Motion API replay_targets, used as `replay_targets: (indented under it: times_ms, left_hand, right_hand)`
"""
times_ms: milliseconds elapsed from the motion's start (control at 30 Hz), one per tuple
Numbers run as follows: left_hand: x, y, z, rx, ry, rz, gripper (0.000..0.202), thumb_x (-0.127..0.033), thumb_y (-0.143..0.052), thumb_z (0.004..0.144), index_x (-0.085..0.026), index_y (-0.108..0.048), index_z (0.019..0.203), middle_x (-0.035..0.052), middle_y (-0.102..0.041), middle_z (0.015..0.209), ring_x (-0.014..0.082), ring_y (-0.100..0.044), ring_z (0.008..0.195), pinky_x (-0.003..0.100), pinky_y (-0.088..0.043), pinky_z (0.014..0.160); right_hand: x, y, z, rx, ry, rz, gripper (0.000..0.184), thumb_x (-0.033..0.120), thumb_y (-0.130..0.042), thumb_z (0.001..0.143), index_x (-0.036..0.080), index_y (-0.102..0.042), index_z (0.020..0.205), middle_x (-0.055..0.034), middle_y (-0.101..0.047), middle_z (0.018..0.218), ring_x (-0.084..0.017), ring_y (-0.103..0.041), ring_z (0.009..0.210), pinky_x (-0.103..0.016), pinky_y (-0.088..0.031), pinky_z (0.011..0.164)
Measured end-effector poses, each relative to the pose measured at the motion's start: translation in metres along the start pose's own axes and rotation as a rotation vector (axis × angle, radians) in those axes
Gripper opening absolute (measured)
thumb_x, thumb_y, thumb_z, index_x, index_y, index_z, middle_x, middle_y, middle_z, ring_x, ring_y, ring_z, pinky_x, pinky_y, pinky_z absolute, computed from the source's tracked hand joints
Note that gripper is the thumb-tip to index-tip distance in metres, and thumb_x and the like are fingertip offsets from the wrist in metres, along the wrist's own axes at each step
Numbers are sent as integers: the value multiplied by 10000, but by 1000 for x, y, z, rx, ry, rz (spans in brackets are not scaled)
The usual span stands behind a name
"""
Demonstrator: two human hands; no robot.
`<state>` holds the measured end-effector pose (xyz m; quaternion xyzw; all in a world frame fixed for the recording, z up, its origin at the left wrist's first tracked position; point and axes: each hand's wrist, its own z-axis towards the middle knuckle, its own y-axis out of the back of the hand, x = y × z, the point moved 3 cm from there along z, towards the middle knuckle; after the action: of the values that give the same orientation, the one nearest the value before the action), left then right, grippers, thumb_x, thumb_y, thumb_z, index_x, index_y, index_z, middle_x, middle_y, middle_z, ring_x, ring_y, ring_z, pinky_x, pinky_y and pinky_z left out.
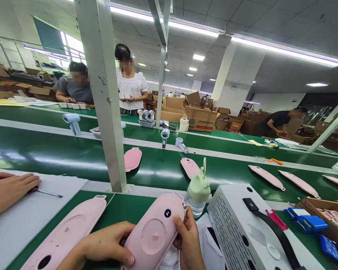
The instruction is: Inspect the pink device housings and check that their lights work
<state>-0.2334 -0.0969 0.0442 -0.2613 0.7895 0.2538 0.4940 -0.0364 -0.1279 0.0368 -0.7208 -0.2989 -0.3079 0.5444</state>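
My left hand (107,245) and my right hand (189,242) both grip a pink oval plastic shell (153,232) low in the middle of the view. The left hand holds its lower left edge, the right hand its right edge. The shell has a round raised disc and a small dark hole near its top. A second pink shell (67,234) lies flat on the green bench to the left of my left hand. White cloth (169,260) shows beneath the held shell.
A co-worker's hand (8,191) rests on a grey mat at the left, by a thin tool (47,193). A green-capped bottle (198,191), a white perforated box (236,228) and a steel post (107,93) stand close. More pink shells (133,158) ride the green conveyor; people work beyond.
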Motion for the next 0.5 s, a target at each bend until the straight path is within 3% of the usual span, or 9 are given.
replay_targets:
  times_ms: [67, 133, 200, 267, 400, 500]
  left_hand:
    - [-3, 3, 4, -127, -9, -62, 595, -601, -733, 494, -144, -662, 868, 49, -683, 937, 263, -587, 959, 262, -480, 775]
    - [-9, 9, 15, -306, -2, -86, 609, -661, -585, 660, -137, -590, 970, 54, -664, 896, 201, -604, 853, 238, -467, 668]
    - [-18, 18, 36, -469, 27, -58, 499, -588, -456, 828, -124, -528, 999, 28, -623, 752, 129, -573, 638, 213, -397, 521]
    - [-31, 33, 64, -587, 65, 4, 379, -477, -401, 922, -120, -524, 958, -8, -570, 665, 86, -504, 514, 207, -371, 478]
    - [-55, 72, 115, -732, 158, 163, 317, -402, -441, 941, -116, -573, 979, 3, -602, 746, 94, -557, 579, 254, -490, 579]
    - [-66, 101, 131, -850, 225, 336, 269, -365, -532, 900, -118, -608, 976, 51, -643, 909, 166, -621, 832, 376, -514, 794]
  right_hand:
    - [-7, 2, 9, -1, 15, -22, 823, 598, -813, 526, 233, -395, 1135, 101, -541, 596, -14, -276, 381, -92, -150, 340]
    - [-17, 4, 17, 7, -6, -72, 944, 729, -735, 495, 237, -315, 1182, 151, -416, 504, -18, -156, 368, -106, -84, 323]
    - [-26, 3, 22, 39, -44, -153, 988, 793, -676, 484, 235, -283, 1198, 155, -386, 496, -27, -154, 371, -118, -78, 318]
    - [-33, 1, 21, 84, -45, -226, 936, 802, -638, 535, 225, -305, 1193, 146, -385, 504, -30, -172, 379, -125, -108, 326]
    - [-38, -1, 19, 113, 44, -246, 819, 783, -607, 614, 200, -380, 1141, 140, -359, 491, -36, -127, 395, -149, -85, 348]
    - [-45, 2, 24, 89, 50, -195, 778, 787, -614, 600, 210, -430, 1089, 136, -344, 476, -43, -137, 385, -169, -81, 369]
